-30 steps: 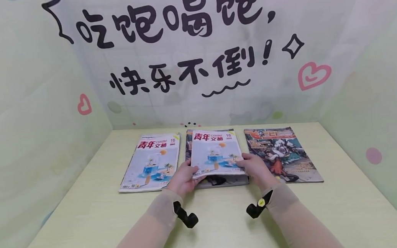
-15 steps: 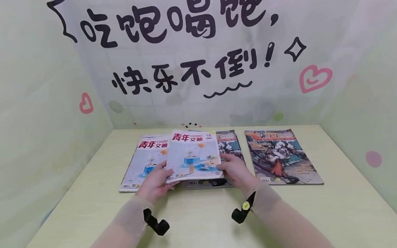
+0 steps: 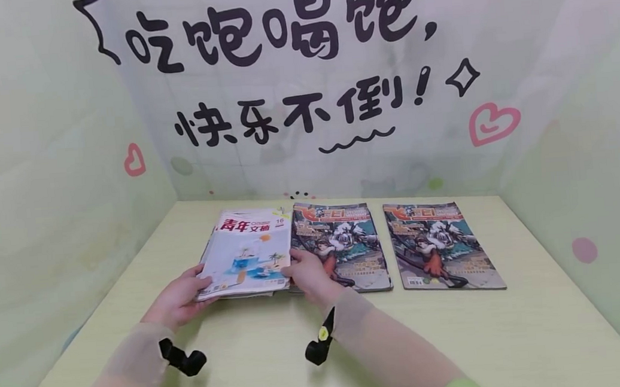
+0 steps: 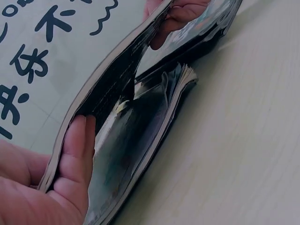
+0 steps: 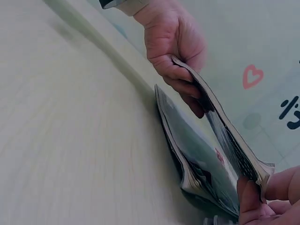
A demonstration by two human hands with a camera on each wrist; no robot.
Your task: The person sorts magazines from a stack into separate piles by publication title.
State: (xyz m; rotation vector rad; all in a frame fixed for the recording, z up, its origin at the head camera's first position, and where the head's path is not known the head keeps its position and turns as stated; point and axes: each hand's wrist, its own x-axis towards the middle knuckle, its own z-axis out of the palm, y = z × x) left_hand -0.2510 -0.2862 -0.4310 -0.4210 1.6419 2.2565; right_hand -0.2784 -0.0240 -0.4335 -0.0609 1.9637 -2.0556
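Both hands hold a magazine (image 3: 252, 254) with red title characters and a blue beach picture on its cover. My left hand (image 3: 182, 295) grips its left side, thumb on the cover and fingers underneath. At the lower right corner, my right hand (image 3: 313, 277) pinches it the same way. Both wrist views show the held magazine (image 5: 224, 129) raised at a tilt, apart from another magazine (image 5: 187, 129) lying below it on the table. In the head view that lower magazine is mostly hidden. Right beside my right hand lies a magazine (image 3: 341, 248) with a dark comic-style cover.
A second comic-style magazine (image 3: 443, 247) lies farther right, separated by a gap. The pale wooden table (image 3: 262, 364) meets a fabric backdrop (image 3: 255, 179) with large black characters behind the magazines. Fabric side walls (image 3: 599, 155) enclose the table left and right.
Both hands have carried the held magazine leftward, from over the middle magazine to over the left one. The middle comic-style cover is now uncovered. The rightmost magazine has stayed in place.
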